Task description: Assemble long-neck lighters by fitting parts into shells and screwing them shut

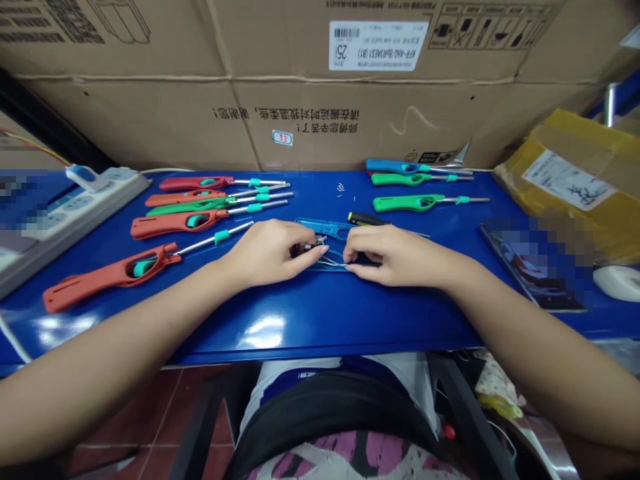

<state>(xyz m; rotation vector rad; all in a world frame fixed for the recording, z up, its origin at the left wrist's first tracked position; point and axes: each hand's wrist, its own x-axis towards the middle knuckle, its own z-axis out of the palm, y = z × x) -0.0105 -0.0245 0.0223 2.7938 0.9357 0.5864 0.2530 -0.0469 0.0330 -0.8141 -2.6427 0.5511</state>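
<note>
My left hand (270, 252) is closed on a small lighter part (321, 239) with a metal end; the fingers hide most of it. Thin pale wire (336, 262) runs from there to my right hand (400, 257), whose thumb and forefinger pinch it. Just behind the fingers lies a blue plastic lighter shell half (320, 227), and more blue plastic shows beneath the wire, partly covered by my hands. A screwdriver (367, 219) with a black and yellow handle rests behind my right hand, its shaft pointing right.
Several red, orange and green long-necked lighters (175, 224) lie at left; others, blue and green (407, 203), lie at back right. A power strip (75, 217) borders the left. Cardboard (300, 93) stands behind. At right are a taped box (575, 180) and a dark flat packet (530, 267).
</note>
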